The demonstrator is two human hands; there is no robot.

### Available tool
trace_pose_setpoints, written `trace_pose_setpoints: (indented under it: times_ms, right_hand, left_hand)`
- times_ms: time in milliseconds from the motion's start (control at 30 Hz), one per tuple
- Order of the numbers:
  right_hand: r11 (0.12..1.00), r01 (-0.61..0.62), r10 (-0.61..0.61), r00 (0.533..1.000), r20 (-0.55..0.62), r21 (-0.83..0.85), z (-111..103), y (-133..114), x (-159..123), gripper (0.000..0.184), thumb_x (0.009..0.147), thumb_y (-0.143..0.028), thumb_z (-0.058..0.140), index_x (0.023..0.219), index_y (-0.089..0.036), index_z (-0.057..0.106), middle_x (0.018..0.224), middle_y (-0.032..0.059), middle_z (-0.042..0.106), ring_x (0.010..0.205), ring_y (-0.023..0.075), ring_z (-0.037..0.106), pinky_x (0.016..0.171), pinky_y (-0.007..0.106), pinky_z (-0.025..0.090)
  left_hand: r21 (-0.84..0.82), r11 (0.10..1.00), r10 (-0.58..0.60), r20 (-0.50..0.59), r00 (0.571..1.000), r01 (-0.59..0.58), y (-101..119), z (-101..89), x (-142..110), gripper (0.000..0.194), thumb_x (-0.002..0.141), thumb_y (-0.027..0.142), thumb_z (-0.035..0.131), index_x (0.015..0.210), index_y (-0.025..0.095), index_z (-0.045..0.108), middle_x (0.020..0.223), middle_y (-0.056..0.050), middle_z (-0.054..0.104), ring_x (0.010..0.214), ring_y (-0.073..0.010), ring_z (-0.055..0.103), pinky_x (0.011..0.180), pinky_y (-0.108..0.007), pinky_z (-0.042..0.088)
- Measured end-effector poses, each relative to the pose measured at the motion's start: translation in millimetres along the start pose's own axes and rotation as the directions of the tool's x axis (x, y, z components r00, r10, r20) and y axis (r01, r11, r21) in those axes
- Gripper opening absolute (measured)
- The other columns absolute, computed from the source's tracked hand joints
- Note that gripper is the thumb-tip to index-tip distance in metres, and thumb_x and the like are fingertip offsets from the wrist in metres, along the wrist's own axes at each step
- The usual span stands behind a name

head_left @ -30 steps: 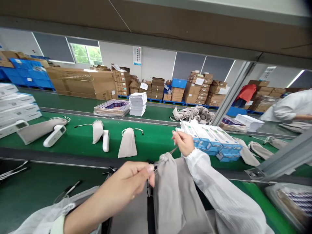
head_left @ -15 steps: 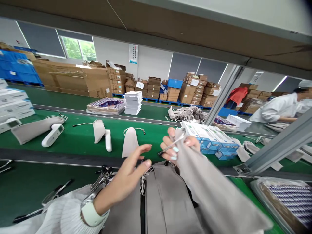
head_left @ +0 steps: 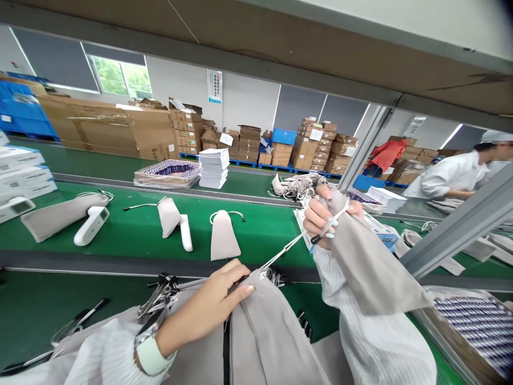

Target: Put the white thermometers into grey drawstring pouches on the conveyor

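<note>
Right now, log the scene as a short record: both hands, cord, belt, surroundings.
right_hand: right hand raised, closed on the neck of a grey fabric drawstring pouch
left_hand: left hand on a flat pile of grey fabric pouches; any pinch unclear
cord: thin white cord runs straight between pile and right hand
belt: green belt with more grey pouches and white handheld devices
beyond: stack of white paper
far_right: co-worker in white
</note>
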State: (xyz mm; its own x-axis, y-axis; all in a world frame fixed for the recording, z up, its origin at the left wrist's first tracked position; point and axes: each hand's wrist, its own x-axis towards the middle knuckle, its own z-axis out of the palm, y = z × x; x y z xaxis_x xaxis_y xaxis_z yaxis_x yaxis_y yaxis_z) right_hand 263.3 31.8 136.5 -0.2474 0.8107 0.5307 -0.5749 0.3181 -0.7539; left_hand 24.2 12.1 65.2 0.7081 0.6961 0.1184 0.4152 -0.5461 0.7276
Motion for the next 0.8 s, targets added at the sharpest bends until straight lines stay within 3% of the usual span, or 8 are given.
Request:
trace_pose_setpoints:
  times_ms: [100,200,400,800]
  right_hand:
    - [0.993,-0.114,0.116,0.986,0.122,-0.024,-15.8,2.9,3.8,0.019,0.063,-0.038,0.038,0.075,-0.024,0.033,0.045,-0.0093,0.035,0.031,0.0051,0.028,0.034,0.016,0.021]
    - [0.981,-0.194,0.19,0.96,0.206,-0.002,-17.6,9.2,5.3,0.016,0.062,-0.034,0.034,0.073,-0.025,0.029,0.046,-0.0087,0.039,0.032,0.0062,0.034,0.034,0.015,0.025]
    - [0.944,-0.327,0.308,0.918,0.25,0.039,-8.4,22.1,5.5,0.019,0.056,-0.03,0.033,0.072,-0.024,0.026,0.048,-0.0061,0.045,0.037,0.0092,0.04,0.035,0.019,0.031]
    - [0.88,-0.474,0.444,0.844,0.3,0.031,6.6,55.1,4.8,0.025,0.051,-0.025,0.032,0.075,-0.019,0.038,0.048,-0.0023,0.05,0.038,0.0128,0.046,0.035,0.023,0.035]
  left_hand:
    - [-0.004,0.999,-0.046,0.001,0.999,0.046,-2.1,-1.1,-0.6,0.024,0.087,0.036,0.034,0.086,0.019,0.052,0.086,0.0,0.048,0.077,-0.0132,0.049,0.074,-0.025,0.04]
    - [-0.054,0.997,-0.048,0.013,0.999,0.049,-1.7,-0.4,-1.6,0.025,0.087,0.036,0.034,0.093,0.022,0.053,0.091,-0.001,0.051,0.082,-0.0139,0.05,0.078,-0.025,0.04]
    - [-0.143,0.989,-0.038,0.015,0.999,0.04,-0.2,-1.4,-4.7,0.031,0.087,0.036,0.037,0.116,0.03,0.046,0.113,0.002,0.052,0.105,-0.0136,0.046,0.091,-0.022,0.032]
    - [-0.198,0.98,0.006,0.018,1.0,-0.002,4.3,-8.3,-11.9,0.03,0.087,0.035,0.04,0.115,0.032,0.049,0.117,0.003,0.052,0.107,-0.0139,0.046,0.092,-0.021,0.033]
